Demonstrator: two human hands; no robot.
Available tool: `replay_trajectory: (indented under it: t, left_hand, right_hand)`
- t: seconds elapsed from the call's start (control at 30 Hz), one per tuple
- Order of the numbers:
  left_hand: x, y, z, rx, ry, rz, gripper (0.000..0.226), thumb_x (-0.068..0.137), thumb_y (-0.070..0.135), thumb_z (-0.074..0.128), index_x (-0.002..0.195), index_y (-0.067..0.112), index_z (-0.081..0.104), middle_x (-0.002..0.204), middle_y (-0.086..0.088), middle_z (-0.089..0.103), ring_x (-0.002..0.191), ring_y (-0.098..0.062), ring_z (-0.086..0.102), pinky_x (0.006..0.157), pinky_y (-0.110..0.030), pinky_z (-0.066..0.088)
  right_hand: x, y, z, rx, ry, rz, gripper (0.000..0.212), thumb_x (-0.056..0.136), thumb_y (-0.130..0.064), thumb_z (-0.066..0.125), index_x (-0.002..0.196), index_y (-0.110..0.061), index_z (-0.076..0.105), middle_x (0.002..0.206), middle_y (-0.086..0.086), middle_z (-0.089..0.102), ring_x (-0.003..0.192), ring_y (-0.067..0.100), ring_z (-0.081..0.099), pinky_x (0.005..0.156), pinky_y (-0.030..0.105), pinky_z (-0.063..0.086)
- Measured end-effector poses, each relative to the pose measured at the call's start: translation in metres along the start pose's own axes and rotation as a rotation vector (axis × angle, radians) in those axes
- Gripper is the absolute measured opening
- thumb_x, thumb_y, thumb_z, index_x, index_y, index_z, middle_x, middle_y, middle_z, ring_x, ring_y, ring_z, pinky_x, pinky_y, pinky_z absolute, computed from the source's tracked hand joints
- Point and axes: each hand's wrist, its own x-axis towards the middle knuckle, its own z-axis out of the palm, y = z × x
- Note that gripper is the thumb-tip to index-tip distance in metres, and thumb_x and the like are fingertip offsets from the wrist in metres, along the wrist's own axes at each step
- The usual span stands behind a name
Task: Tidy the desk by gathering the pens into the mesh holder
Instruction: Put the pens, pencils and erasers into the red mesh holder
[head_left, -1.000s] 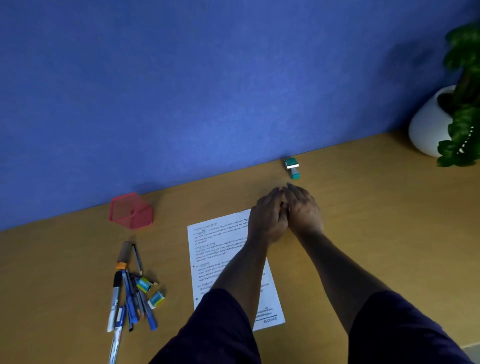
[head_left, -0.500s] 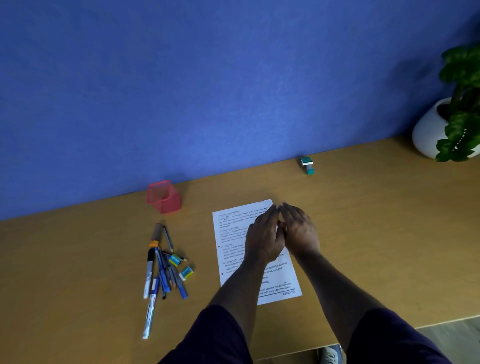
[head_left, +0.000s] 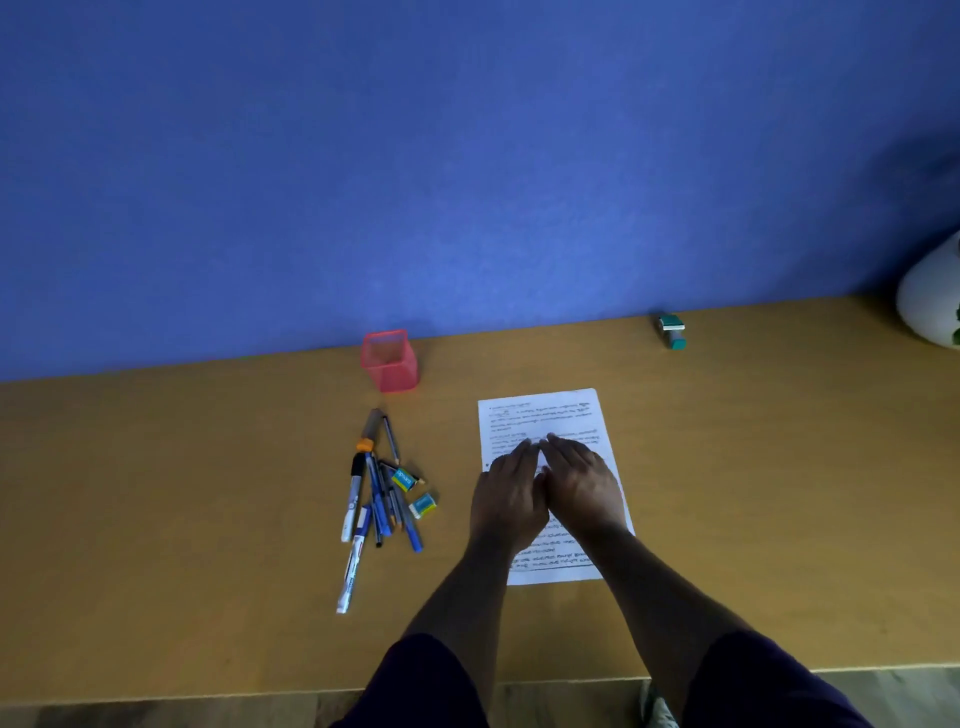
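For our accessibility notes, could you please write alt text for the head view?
Both hands, left hand and right hand, lie flat on a printed sheet. Left of it, loose pens lie before an empty-looking red mesh holder.

One red mesh holder (head_left: 390, 360) stands at 12 o'clock of the pile of pens (head_left: 375, 499). The pile holds roughly nine pens, markers and pencils; overlap prevents an exact count. Two of them are white-barrelled markers (head_left: 352, 503), at 9 and 7 o'clock of the pile's centre. Two small erasers (head_left: 404, 479), sleeved in blue and yellow, lie at 3 o'clock of the pile. One printed sheet of paper (head_left: 540, 415) lies at 3 o'clock of the erasers. Two hands are over it: one left hand (head_left: 511, 496) and one right hand (head_left: 584, 483). One green stamp (head_left: 672, 331) lies at 1 o'clock of the sheet. One white pot (head_left: 932, 301) stands at 3 o'clock of the stamp.
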Motion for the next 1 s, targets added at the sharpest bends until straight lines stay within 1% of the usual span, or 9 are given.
replay_trajectory:
  t: [0.17,0.27,0.43,0.5,0.63,0.8,0.87,0.93,1.0]
  left_hand:
    - [-0.016,-0.029,-0.011,0.024,0.006,-0.122,0.050,0.094,0.026,0.051,0.144,0.018,0.046,0.144,0.000,0.053,0.127,-0.025,0.053,0.100,-0.041,0.047]
    - [-0.024,-0.048,-0.019,0.042,0.032,-0.194,0.046,0.087,0.022,0.056,0.132,0.015,0.055,0.128,-0.005,0.061,0.114,-0.030,0.058,0.092,-0.042,0.049]
    - [-0.035,-0.080,-0.032,0.060,0.137,-0.269,0.032,0.080,0.018,0.065,0.111,0.013,0.065,0.108,-0.008,0.066,0.100,-0.033,0.063,0.083,-0.042,0.053]
    - [-0.039,-0.093,-0.036,0.070,0.173,-0.320,0.026,0.081,0.017,0.065,0.107,0.013,0.067,0.107,-0.009,0.066,0.100,-0.033,0.063,0.083,-0.044,0.054]
    - [-0.047,-0.115,-0.043,0.059,0.212,-0.476,0.029,0.079,0.009,0.065,0.107,0.012,0.069,0.108,-0.010,0.067,0.103,-0.037,0.063,0.083,-0.045,0.051]
    - [-0.061,-0.141,-0.051,0.053,0.176,-0.694,0.026,0.091,0.029,0.058,0.111,0.014,0.066,0.113,-0.008,0.064,0.106,-0.035,0.059,0.082,-0.043,0.047]
    - [-0.067,-0.149,-0.052,0.043,0.156,-0.725,0.025,0.089,0.027,0.057,0.110,0.015,0.066,0.111,-0.007,0.064,0.104,-0.034,0.059,0.081,-0.042,0.046]
    - [-0.069,-0.154,-0.052,0.007,0.148,-0.745,0.021,0.086,0.026,0.060,0.104,0.016,0.065,0.106,-0.005,0.064,0.101,-0.033,0.059,0.079,-0.040,0.045]
    - [-0.070,-0.158,-0.052,-0.009,0.137,-0.762,0.020,0.088,0.027,0.059,0.104,0.017,0.065,0.105,-0.003,0.065,0.101,-0.030,0.060,0.080,-0.040,0.046]
  right_hand:
    - [0.010,-0.037,0.014,0.064,-0.075,-0.062,0.044,0.068,-0.002,0.068,0.112,-0.005,0.071,0.118,0.011,0.071,0.110,0.022,0.067,0.092,0.033,0.056]
    - [0.017,-0.062,0.024,0.107,-0.070,-0.102,0.037,0.070,-0.001,0.065,0.106,-0.006,0.072,0.112,0.009,0.073,0.103,0.023,0.069,0.088,0.032,0.057]
    - [0.023,-0.092,0.036,0.148,-0.094,-0.182,0.028,0.068,-0.003,0.070,0.094,-0.014,0.072,0.104,0.004,0.074,0.093,0.021,0.070,0.080,0.030,0.058]
    - [0.025,-0.101,0.043,0.145,-0.109,-0.228,0.024,0.069,-0.003,0.070,0.090,-0.015,0.072,0.095,0.002,0.074,0.086,0.021,0.069,0.075,0.030,0.058]
    - [0.027,-0.120,0.055,0.135,-0.143,-0.302,0.017,0.066,-0.005,0.071,0.079,-0.016,0.070,0.075,0.000,0.068,0.072,0.023,0.064,0.061,0.032,0.055]
    - [0.030,-0.146,0.066,0.125,-0.237,-0.336,0.006,0.073,-0.014,0.072,0.070,-0.014,0.067,0.068,0.004,0.065,0.065,0.027,0.064,0.057,0.034,0.054]
    - [0.032,-0.156,0.072,0.096,-0.320,-0.314,0.012,0.076,-0.022,0.072,0.071,-0.012,0.067,0.070,0.007,0.066,0.067,0.030,0.065,0.059,0.035,0.055]
    - [0.033,-0.164,0.077,0.044,-0.417,-0.268,0.024,0.085,-0.035,0.061,0.085,-0.012,0.069,0.084,0.008,0.069,0.080,0.029,0.066,0.071,0.035,0.054]
    - [0.033,-0.167,0.081,0.031,-0.452,-0.239,0.032,0.091,-0.040,0.053,0.094,-0.011,0.068,0.093,0.009,0.069,0.087,0.027,0.066,0.076,0.033,0.053]
